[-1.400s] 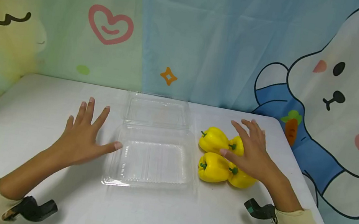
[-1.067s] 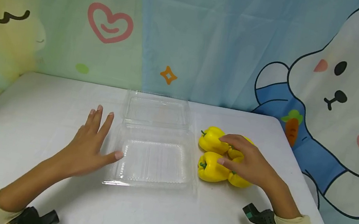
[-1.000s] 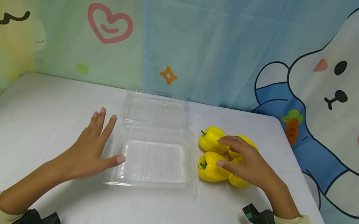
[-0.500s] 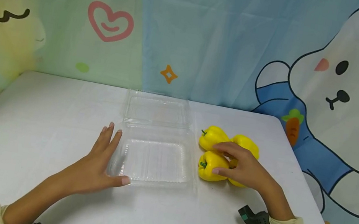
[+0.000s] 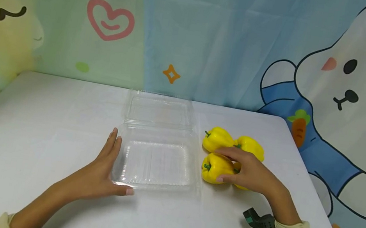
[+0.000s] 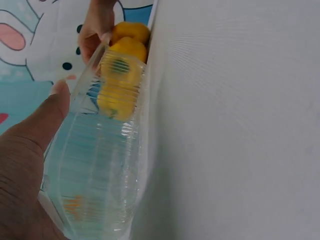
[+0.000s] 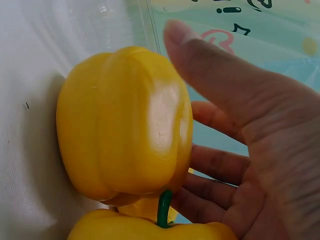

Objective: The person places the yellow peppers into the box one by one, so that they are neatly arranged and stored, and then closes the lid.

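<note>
A clear plastic clamshell container lies unfolded on the white table, its lid flat behind the base. My left hand is spread at the container's near left corner, thumb along the front and fingers along the left side. Several yellow bell peppers with green stems sit right of the container. My right hand is around the near left pepper, fingers behind it and thumb in front. In the right wrist view the thumb appears just off that pepper. Another pepper is mostly hidden under the hand.
Two more peppers, a left one and a right one, sit behind the right hand. A printed cloth hangs behind the table. The table's right edge runs beyond the right arm.
My left hand has moved toward me and right, to the container's near left corner. My right hand has lowered from above the peppers to around the near left one. The peppers stay in place.
</note>
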